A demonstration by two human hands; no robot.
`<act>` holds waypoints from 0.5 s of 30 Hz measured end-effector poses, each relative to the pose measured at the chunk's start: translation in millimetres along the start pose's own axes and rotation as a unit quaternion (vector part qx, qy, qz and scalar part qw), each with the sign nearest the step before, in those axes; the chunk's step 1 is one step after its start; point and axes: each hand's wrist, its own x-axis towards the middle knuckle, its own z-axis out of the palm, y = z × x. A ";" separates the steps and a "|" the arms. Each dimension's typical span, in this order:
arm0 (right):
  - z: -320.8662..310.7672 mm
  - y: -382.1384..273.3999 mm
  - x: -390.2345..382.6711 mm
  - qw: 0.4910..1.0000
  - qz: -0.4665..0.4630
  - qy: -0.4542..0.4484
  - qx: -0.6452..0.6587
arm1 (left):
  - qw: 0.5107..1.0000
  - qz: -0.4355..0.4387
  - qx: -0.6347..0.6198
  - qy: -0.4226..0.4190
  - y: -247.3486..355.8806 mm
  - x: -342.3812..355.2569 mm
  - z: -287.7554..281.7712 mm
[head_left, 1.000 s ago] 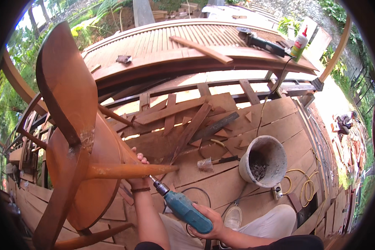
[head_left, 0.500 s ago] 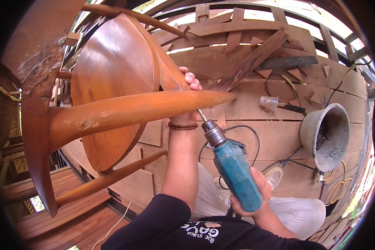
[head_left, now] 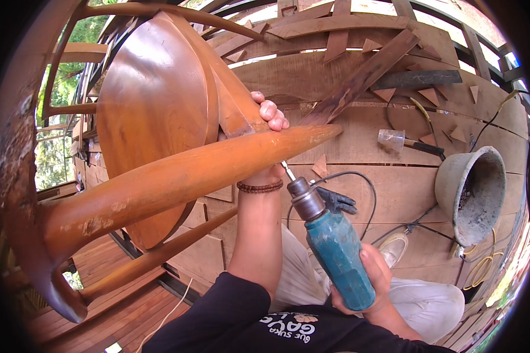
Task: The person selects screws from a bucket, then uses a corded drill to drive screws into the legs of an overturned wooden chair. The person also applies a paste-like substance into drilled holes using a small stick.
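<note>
A brown wooden chair lies tipped over, its rounded seat facing sideways and a tapered leg running across in front of me. My left hand reaches behind this leg and grips the wood where an angled brace meets it; the leg hides the palm. A teal power drill is held in my right hand, fingers wrapped round its body. Its bit points up at the leg's near side, close to the tapered end. Whether the tip has entered the wood I cannot tell.
A grey tub lies tilted on the plank surface at right, beside a yellow cable. A clear plastic cup, a dark plank and several wood offcuts lie farther back. A black glove rests behind the drill.
The view has shifted, so the chair's near end sits lower at left and more greenery shows behind it. Slightly more of the bit is visible. Both hands keep their holds.
</note>
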 end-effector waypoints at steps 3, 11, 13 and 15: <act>1.0 2.6 0.8 1.000 0.001 0.001 0.010 | 1.000 0.004 -0.004 0.009 -1.7 -0.6 2.0; 1.2 9.2 2.6 1.000 -0.003 -0.005 -0.010 | 0.999 0.012 0.010 0.028 -2.6 -2.7 7.4; 2.8 10.8 0.1 1.000 0.008 0.001 0.004 | 0.999 0.009 0.006 0.030 -4.0 -2.5 7.6; 3.3 12.5 -2.9 1.000 0.016 0.005 0.019 | 0.999 0.006 0.004 0.032 -2.9 -1.3 8.5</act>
